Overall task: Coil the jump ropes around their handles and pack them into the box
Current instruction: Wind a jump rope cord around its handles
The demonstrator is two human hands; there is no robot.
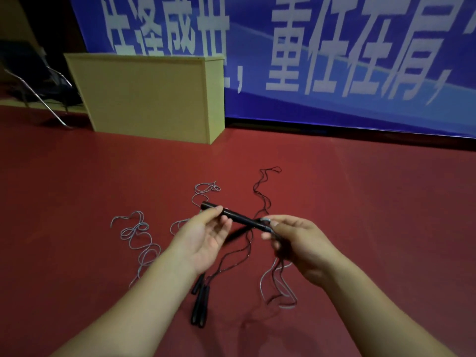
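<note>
1. I see my left hand (206, 235) palm-up above the dark red floor (77, 176), its fingers (226, 224) and thumb curled round the middle of a pair of slim black cylindrical jump-rope handles (233, 213) held side by side as one bar
2. The bar tilts from upper left down to lower right; its far end sticks out past my left thumb, its near end reaches my right hand (301, 240)
3. My right hand's fingers (266, 235) pinch a thin grey cord (266, 220) at that near end, where it looks looped over the handles; the rest of the cord hangs below the hand in loose loops onto the floor
4. A thin black rope (260, 191) trails away across the floor beyond the handles, wavy and uncoiled
5. A second pair of black handles (199, 305) lies on the floor between my forearms, black cord running up from it
6. More loose grey rope (136, 235) sprawls in tangles on the floor to the left, well apart from my hands
7. A pale yellow wooden box-shaped cabinet (149, 96) stands farther back, against a blue banner with white characters (334, 47)
</note>
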